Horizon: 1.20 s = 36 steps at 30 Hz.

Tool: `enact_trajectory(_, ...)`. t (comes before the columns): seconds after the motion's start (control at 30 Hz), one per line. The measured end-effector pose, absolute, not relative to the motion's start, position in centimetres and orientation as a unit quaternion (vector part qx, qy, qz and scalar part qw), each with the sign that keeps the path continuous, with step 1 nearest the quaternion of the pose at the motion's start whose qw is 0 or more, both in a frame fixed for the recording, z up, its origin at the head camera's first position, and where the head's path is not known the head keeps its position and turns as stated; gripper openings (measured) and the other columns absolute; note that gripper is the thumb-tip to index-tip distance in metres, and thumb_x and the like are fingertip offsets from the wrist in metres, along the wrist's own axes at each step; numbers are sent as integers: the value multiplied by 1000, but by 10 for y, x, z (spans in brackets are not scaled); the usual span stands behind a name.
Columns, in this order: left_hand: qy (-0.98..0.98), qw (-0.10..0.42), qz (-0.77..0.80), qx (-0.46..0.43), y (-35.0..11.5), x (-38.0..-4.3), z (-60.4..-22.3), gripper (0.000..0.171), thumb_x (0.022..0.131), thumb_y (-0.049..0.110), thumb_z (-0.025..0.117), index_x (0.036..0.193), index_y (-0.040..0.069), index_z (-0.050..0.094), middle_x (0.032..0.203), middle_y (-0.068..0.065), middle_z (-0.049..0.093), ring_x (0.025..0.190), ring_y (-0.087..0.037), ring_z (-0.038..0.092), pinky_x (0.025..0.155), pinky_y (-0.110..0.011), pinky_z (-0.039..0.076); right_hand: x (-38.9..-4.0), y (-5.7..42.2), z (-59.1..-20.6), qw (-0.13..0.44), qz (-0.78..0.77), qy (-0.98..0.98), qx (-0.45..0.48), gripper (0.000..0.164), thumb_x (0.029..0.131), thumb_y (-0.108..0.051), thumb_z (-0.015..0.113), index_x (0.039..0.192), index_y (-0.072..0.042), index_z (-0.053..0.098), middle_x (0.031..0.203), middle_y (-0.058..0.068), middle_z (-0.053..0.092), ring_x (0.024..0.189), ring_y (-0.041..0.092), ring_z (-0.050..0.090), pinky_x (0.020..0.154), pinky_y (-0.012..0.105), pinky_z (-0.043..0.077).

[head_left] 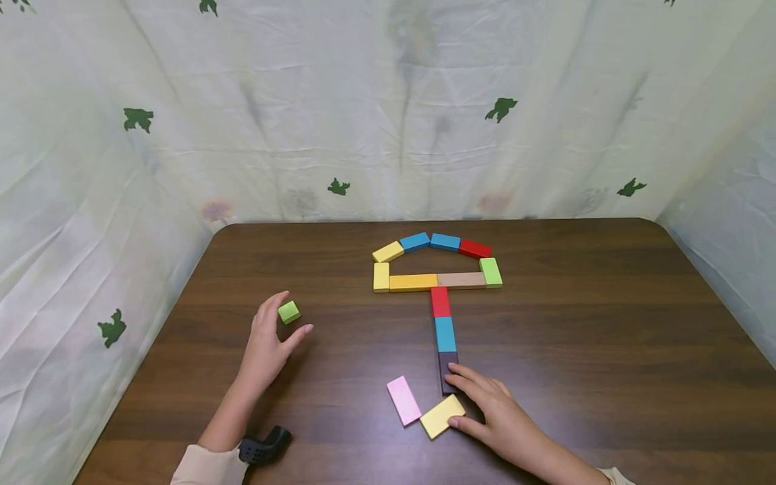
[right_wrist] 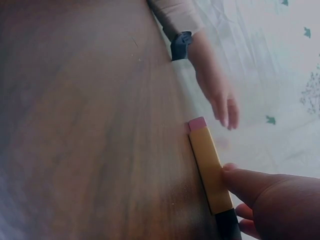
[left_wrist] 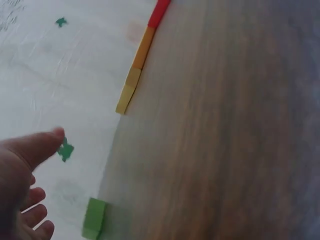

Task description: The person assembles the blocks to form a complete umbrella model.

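Above the table at the left, my left hand (head_left: 271,343) has its thumb and fingers spread apart, with nothing between them. A small green block (head_left: 289,312) lies just beyond that gap on the table. At the lower middle, my right hand (head_left: 494,411) rests its fingertips on a dark block (head_left: 447,372), while its thumb touches the right edge of a yellow block (head_left: 441,416). The pink block (head_left: 403,401) meets the yellow one at its left corner. In the right wrist view, the thumb presses against the side of the yellow block (right_wrist: 210,167).
A red block (head_left: 440,302) and a blue block (head_left: 445,334) continue the dark block's line up to a closed outline of several coloured blocks, including an orange one (head_left: 413,283). The brown table (head_left: 576,323) ends at a pale curtain (head_left: 376,121).
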<state>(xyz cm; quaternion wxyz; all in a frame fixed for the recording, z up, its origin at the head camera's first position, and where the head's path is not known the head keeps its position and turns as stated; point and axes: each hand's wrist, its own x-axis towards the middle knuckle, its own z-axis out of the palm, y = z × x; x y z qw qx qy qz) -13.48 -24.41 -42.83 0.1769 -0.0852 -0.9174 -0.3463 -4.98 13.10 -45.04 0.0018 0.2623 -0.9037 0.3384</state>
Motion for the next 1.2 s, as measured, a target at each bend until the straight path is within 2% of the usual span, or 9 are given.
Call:
enact_trajectory(0.3, -934, 95, -339, -55, -264, -142, -444, 73, 82, 24, 66, 137, -4, 28, 137, -25, 29, 124, -42, 26, 95, -57, 24, -49, 131, -449, -6, 343, -904, 255, 55, 80, -41, 64, 127, -16, 52, 137, -3, 40, 120, 17, 40, 91, 46, 32)
enact_trajectory(0.43, -940, 75, -330, -46, -268, -144, -449, 65, 86, 27, 62, 136, -3, 32, 134, -25, 33, 122, -43, 28, 94, -57, 25, -49, 130, -449, -7, 342, -905, 254, 56, 80, -43, 64, 127, -16, 52, 137, -3, 39, 120, 18, 41, 91, 46, 31)
enact_trajectory(0.57, -939, 84, -332, -33, -268, -144, -451, 55, 86, 22, 62, 130, -3, 41, 127, -25, 40, 116, -42, 34, 92, -55, 28, -49, 130, -448, -8, 342, -904, 257, 56, 80, -43, 63, 127, -15, 52, 137, -2, 39, 119, 20, 41, 91, 47, 32)
enact_trajectory(0.77, -938, 97, -332, -23, -268, -143, -452, 44, 87, 14, 61, 125, -2, 46, 121, -24, 43, 110, -41, 37, 87, -55, 31, -49, 131, -448, -9, 340, -904, 259, 55, 81, -44, 61, 127, -15, 51, 137, -2, 39, 120, 20, 41, 91, 48, 32)
enact_trajectory(1.2, -917, 163, -361, -44, -261, -141, -442, 40, 83, 5, 64, 120, -2, 51, 112, -20, 48, 98, -32, 46, 81, -46, 37, -48, 130, -448, 2, 337, -904, 262, 54, 80, -40, 64, 126, -14, 52, 136, -1, 40, 118, 21, 42, 89, 48, 33)
